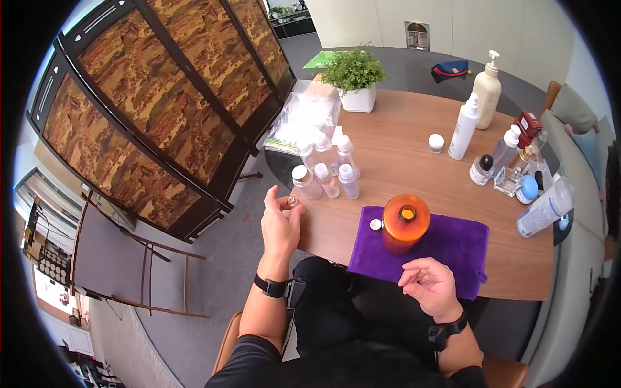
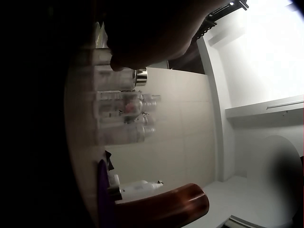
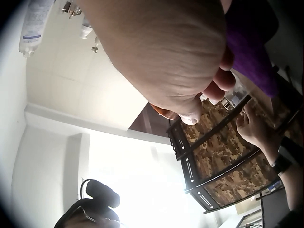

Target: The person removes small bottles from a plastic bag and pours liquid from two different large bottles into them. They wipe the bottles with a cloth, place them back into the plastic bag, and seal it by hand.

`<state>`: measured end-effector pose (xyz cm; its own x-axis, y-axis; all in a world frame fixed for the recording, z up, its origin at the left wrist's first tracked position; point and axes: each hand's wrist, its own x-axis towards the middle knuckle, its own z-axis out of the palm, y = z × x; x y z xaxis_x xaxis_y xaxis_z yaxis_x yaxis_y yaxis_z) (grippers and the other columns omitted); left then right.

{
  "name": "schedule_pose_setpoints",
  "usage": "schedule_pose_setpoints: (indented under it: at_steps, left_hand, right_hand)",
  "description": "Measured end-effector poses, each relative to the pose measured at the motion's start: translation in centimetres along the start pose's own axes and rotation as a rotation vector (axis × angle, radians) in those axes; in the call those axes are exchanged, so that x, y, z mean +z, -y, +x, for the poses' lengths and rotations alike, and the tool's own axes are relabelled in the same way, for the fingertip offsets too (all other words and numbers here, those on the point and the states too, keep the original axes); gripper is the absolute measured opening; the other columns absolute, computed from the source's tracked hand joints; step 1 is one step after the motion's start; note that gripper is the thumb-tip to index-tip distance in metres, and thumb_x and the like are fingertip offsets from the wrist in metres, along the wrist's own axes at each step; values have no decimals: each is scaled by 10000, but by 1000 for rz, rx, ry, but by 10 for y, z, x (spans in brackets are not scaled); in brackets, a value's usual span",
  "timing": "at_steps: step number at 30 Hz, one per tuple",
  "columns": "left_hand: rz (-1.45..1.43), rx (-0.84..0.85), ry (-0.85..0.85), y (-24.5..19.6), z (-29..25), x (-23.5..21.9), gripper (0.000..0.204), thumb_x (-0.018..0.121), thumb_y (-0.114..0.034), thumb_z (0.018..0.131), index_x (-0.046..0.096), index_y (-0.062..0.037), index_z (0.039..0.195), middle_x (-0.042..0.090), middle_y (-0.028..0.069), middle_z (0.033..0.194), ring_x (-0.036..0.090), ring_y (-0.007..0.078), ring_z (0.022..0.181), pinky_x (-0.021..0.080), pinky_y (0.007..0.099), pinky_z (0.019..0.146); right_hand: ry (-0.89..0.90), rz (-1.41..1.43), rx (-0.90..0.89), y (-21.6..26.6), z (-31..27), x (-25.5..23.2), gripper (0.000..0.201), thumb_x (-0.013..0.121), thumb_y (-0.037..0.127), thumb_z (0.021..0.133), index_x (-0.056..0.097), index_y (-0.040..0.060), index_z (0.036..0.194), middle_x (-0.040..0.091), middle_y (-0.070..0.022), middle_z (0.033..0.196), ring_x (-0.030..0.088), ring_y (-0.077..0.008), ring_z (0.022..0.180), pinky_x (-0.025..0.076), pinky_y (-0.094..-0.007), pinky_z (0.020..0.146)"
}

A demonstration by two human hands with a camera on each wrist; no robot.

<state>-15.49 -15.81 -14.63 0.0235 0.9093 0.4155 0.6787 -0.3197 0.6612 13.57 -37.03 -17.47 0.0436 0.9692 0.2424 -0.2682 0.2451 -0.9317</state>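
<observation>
At the table's left edge, my left hand [image 1: 281, 226] has its thumb and fingers around a small clear bottle [image 1: 294, 202]. Beside it stand several clear bottles, one with a white-topped cap [image 1: 300, 173]; the left wrist view shows clear bottles [image 2: 118, 104] close to the dark hand [image 2: 147, 38]. An amber bottle [image 1: 405, 226] with an uncovered mouth stands on a purple cloth [image 1: 456, 246], a small white cap [image 1: 376, 224] to its left. My right hand [image 1: 432, 288], fingers loosely curled and holding nothing, hovers over the cloth's front edge.
A potted plant [image 1: 354, 77] and clear plastic bags [image 1: 304, 116] are at the back left. On the right stand a white spray bottle [image 1: 464, 129], a cream pump bottle [image 1: 486, 94], a clear bottle [image 1: 546, 208] and a round white jar [image 1: 436, 143]. A folding screen [image 1: 162, 97] stands left.
</observation>
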Motion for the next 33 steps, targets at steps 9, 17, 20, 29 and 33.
schedule_pose_setpoints:
  at_steps: [9, 17, 20, 29, 33]
  left_hand:
    - [126, 238, -251, 7, -13, 5, 762, 893, -113, 885, 490, 17, 1518, 745, 141, 1142, 719, 245, 857, 588, 360, 790]
    - [-131, 473, 348, -72, -45, 29, 409, 834, -50, 880, 702, -20, 1266, 700, 170, 1162, 688, 352, 1020, 584, 435, 909]
    - [-140, 528, 389, -84, -41, 48, 361, 795, -47, 897, 706, -20, 1245, 711, 176, 1204, 674, 394, 1138, 566, 457, 982]
    - [-52, 336, 123, -48, -40, 28, 303, 850, -85, 901, 725, -21, 1169, 740, 146, 1016, 742, 286, 876, 617, 405, 745]
    - [39, 254, 28, -28, -35, 16, 278, 855, -90, 897, 731, -13, 1133, 761, 136, 976, 758, 283, 861, 615, 399, 765]
  right_hand:
    - [-1, -20, -2, 1, 0, 1, 328, 817, 24, 978, 690, -29, 1276, 779, -86, 994, 732, -123, 871, 577, -252, 787]
    - [4, -52, -5, 3, 1, 1, 320, 815, 32, 981, 693, -27, 1272, 778, -88, 989, 728, -123, 859, 577, -255, 773]
    - [-4, -50, 6, 4, 0, 1, 322, 817, 51, 986, 691, -30, 1271, 776, -89, 987, 723, -120, 852, 576, -255, 767]
    - [-23, -21, -1, 1, 0, 0, 325, 813, 60, 987, 693, -31, 1274, 772, -90, 980, 719, -123, 841, 578, -255, 757]
    - [-9, -53, -3, 2, 0, 1, 313, 801, 33, 987, 693, -31, 1274, 771, -88, 981, 718, -121, 846, 575, -253, 757]
